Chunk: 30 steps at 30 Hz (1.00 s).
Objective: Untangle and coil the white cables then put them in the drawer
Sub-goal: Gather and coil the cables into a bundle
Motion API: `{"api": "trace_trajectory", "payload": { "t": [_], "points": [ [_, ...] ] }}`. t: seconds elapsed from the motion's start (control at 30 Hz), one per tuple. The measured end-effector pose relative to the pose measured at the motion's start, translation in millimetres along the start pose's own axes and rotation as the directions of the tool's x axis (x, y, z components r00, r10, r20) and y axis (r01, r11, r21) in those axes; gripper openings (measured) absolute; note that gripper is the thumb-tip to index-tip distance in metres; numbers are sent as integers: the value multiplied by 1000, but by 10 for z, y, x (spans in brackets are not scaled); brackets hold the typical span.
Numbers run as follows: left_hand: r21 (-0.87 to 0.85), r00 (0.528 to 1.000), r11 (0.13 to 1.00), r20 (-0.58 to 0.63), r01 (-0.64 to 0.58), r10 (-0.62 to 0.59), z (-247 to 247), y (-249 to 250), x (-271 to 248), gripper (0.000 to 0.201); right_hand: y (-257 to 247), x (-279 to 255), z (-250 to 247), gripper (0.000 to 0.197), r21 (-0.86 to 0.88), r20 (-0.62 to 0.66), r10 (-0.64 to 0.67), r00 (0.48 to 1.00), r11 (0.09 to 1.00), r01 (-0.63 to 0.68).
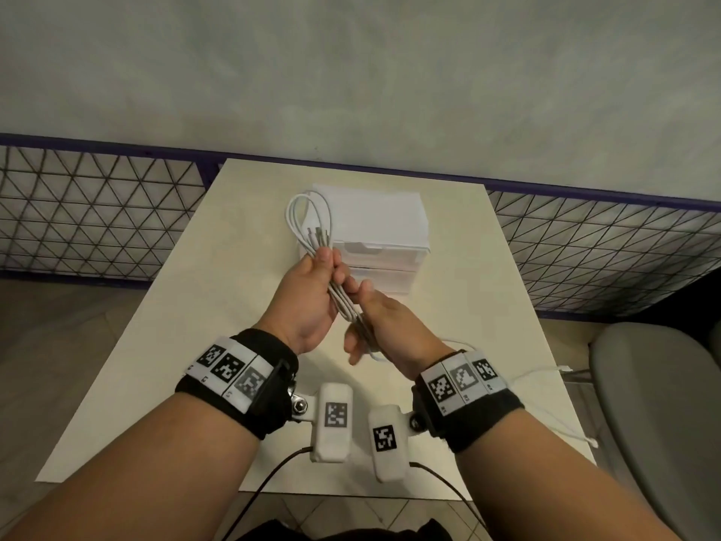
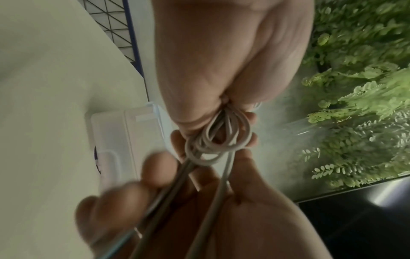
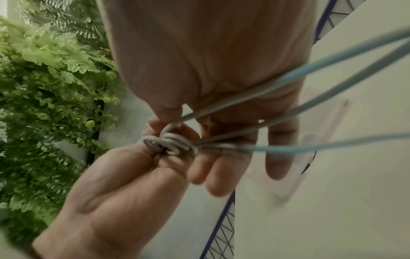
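Observation:
A white cable bundle [image 1: 310,218] loops up above my left hand [image 1: 324,283], which grips it in front of the drawer unit [image 1: 386,224]. My right hand [image 1: 374,322] sits just below and holds the lower strands of the same bundle. In the left wrist view my left hand [image 2: 221,61] pinches small wound coils [image 2: 218,145], and my right hand [image 2: 233,219] holds strands running toward the camera. In the right wrist view the coils [image 3: 173,143] lie between my right hand [image 3: 199,52] and my left hand [image 3: 124,184]. A loose cable tail [image 1: 546,374] trails right across the table [image 1: 156,345].
The white drawer unit stands at the table's back centre, its top drawer slightly forward. A grey chair [image 1: 655,423] is close on the right. A mesh fence [image 1: 97,212] runs behind the table. Green plants [image 2: 366,87] show in the wrist views.

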<state>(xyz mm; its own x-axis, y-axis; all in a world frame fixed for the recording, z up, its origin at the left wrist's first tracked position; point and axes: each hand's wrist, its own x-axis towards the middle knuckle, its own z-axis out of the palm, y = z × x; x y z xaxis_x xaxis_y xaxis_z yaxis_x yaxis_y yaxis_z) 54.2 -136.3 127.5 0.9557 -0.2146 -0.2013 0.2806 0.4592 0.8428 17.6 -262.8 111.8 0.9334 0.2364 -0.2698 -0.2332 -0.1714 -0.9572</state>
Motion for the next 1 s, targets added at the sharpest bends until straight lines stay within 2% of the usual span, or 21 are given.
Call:
{"api": "trace_trajectory", "payload": {
  "t": [0.07,0.13,0.2,0.27,0.47,0.57,0.67,0.73,0.8,0.9,1.0],
  "points": [
    [-20,999,999,-45,-31,30,-28,19,24,32,37,-38,-23,52,-141,-36,-29,999,990,23],
    [-45,993,997,-103,-64,59,-77,61,48,32,62,-95,-61,45,-329,-46,-84,995,942,64],
    [-74,983,993,-165,-93,80,-134,101,74,32,102,-142,-112,36,-559,13,-130,991,821,116],
    [-76,970,991,-224,-112,93,-175,118,94,32,117,-172,-150,36,-688,60,-139,988,711,142],
    [-17,936,989,-327,-146,133,-223,124,109,33,103,-202,-199,33,-746,48,-132,990,654,124],
    [157,923,975,-327,-157,202,-224,96,94,31,44,-203,-180,36,-801,91,-102,991,583,134],
    [428,917,892,-280,-144,282,-203,48,50,30,-79,-184,-209,33,-744,93,-85,992,657,126],
    [522,917,840,-244,-150,315,-178,11,10,30,-169,-166,-215,20,-650,54,-157,986,744,154],
    [521,938,840,-195,-150,289,-149,-48,-12,29,-243,-141,-187,8,-564,4,-220,975,805,184],
    [499,973,858,-115,-119,202,-105,-115,-45,29,-314,-67,-117,21,-494,-26,-274,961,840,226],
    [485,989,868,-44,-103,142,-83,-132,-80,30,-358,-6,-74,20,-429,-40,-289,956,870,245]
  ]
}}
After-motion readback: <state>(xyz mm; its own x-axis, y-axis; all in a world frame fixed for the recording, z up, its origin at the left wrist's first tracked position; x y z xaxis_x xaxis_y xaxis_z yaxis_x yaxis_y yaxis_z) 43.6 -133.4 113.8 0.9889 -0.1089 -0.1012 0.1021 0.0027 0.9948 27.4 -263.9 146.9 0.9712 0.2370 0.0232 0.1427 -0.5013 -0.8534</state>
